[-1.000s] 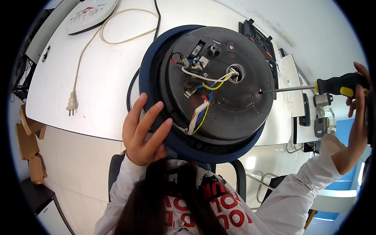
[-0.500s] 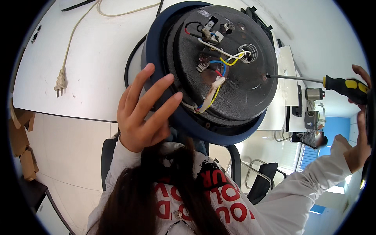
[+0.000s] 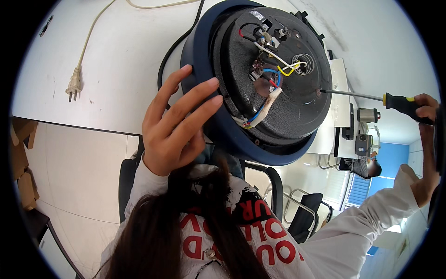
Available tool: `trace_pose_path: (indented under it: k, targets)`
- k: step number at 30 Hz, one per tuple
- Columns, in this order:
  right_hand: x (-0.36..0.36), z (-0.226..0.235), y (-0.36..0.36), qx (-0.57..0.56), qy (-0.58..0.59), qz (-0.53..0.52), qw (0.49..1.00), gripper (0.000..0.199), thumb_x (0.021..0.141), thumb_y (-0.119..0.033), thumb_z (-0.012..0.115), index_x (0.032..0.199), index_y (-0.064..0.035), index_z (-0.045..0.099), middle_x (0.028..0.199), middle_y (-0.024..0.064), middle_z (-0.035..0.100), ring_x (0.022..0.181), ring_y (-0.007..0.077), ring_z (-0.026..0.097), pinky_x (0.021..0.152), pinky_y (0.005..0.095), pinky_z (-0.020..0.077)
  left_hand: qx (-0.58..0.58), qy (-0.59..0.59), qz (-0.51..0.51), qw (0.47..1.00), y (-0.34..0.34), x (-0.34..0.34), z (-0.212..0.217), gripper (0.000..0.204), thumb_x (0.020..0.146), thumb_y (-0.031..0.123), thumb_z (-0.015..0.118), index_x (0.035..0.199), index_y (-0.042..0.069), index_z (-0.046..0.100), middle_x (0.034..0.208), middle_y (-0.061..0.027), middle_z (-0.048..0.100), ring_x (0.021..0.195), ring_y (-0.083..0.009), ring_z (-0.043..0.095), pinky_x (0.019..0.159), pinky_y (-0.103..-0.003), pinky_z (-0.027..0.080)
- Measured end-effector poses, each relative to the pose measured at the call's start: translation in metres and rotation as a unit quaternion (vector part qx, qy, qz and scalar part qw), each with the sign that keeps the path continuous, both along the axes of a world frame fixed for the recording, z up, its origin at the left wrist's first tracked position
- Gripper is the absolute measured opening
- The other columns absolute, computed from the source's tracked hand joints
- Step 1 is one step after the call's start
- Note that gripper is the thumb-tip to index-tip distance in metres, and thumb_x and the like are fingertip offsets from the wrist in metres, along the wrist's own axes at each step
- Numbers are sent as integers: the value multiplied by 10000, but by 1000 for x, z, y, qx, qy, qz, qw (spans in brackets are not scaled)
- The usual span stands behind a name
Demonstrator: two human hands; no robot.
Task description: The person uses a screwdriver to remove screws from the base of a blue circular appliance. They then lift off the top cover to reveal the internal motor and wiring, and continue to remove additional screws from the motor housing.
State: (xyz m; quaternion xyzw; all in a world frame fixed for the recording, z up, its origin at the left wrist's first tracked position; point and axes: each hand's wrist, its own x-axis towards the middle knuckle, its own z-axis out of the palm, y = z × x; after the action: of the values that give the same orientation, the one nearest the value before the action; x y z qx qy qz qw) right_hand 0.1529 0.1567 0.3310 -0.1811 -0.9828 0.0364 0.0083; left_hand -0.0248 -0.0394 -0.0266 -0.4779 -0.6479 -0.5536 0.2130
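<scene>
Head view: a round appliance (image 3: 302, 114) with a blue rim (image 3: 200, 51) sits at the near edge of the white bench (image 3: 121, 74), its dark metal underside turned up toward the camera. The left hand (image 3: 173, 123) lies against the rim, fingers (image 3: 196, 96) spread and loose, grasping nothing. At the right, the fingers of the right hand (image 3: 426, 109), partly cut off by the dark picture border, are wrapped around the black and yellow handle of a screwdriver (image 3: 397, 102). Its shaft runs leftward, and the tip meets the underside near its right edge. White, yellow, blue, red and black wires (image 3: 274, 55) lie across the metal, beside a coiled spring (image 3: 311, 67). Left of the appliance, a cream plug (image 3: 74, 84) rests on the bench.
</scene>
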Motion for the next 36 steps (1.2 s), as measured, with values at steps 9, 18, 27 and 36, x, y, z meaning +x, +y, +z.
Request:
trace_pose_path:
  k: [9,18,27,36]
  targets:
    - [-14,-12,-8,102,7,18,995,327,986,-243,462,1191,8,512,939,110,622,740,115,583,550,205,457,10,-16,-9,1000,-1,0,-1,527,645,-76,536,1113,133,658,1223,-59,614,1168,-391,529,868,-426,486]
    - [0,-3,-9,135,-47,55,988,339,940,-196,536,1232,-27,499,1018,112,618,771,132,569,613,236,475,16,-14,-4,1000,0,0,-4,543,644,-88,558,1125,147,652,1234,-39,608,1168,-384,528,842,-413,494]
    - [9,3,2,316,-47,-114,941,405,986,-366,431,1234,-65,541,1088,98,610,589,81,575,429,154,402,11,-27,-4,1000,-1,2,-3,528,660,-72,579,1127,162,652,1246,-27,601,1175,-378,522,837,-410,498]
    - [17,14,7,278,-98,11,955,305,953,-102,440,1250,-108,506,1249,138,524,989,227,572,616,226,468,10,-21,0,1000,0,2,-9,554,665,-66,580,1159,178,636,1272,-22,585,1187,-372,512,844,-409,500]
